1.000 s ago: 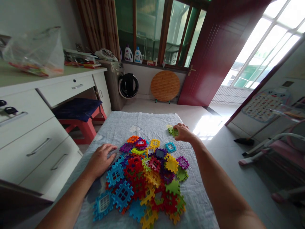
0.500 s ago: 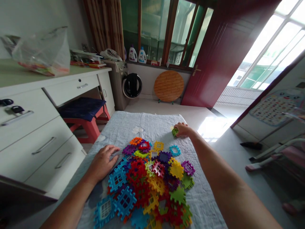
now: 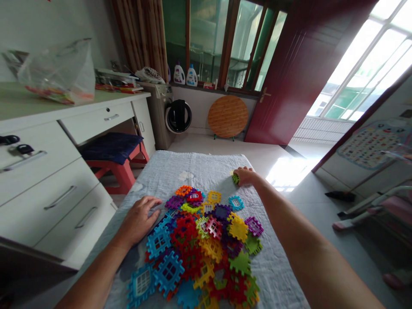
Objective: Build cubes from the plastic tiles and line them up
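Observation:
My right hand [image 3: 245, 176] is closed on a green interlocking building tile [image 3: 236, 178] near the far right corner of the cloth-covered table [image 3: 206, 162]. Most of that tile is hidden by the fingers. To the left of a heap of coloured tiles, my left hand [image 3: 141, 216] rests on the cloth, fingers stretched out and holding nothing. The heap has red tiles [image 3: 185, 227], blue window tiles [image 3: 169, 272], yellow tiles [image 3: 238, 229] and green tiles [image 3: 240, 262]. A blue frame tile [image 3: 236, 202] lies apart, nearest to my right hand.
White drawers [image 3: 61, 193] and a red stool with a dark seat [image 3: 112, 148] stand to the left. Beyond the table are a washing machine [image 3: 161, 116], a round wooden board [image 3: 228, 116] and a red door [image 3: 283, 86]. A plastic bag [image 3: 61, 73] sits on the desk.
My right hand has shifted very slightly while still gripping the green tile at the same spot. The left hand and the heap stay as they were.

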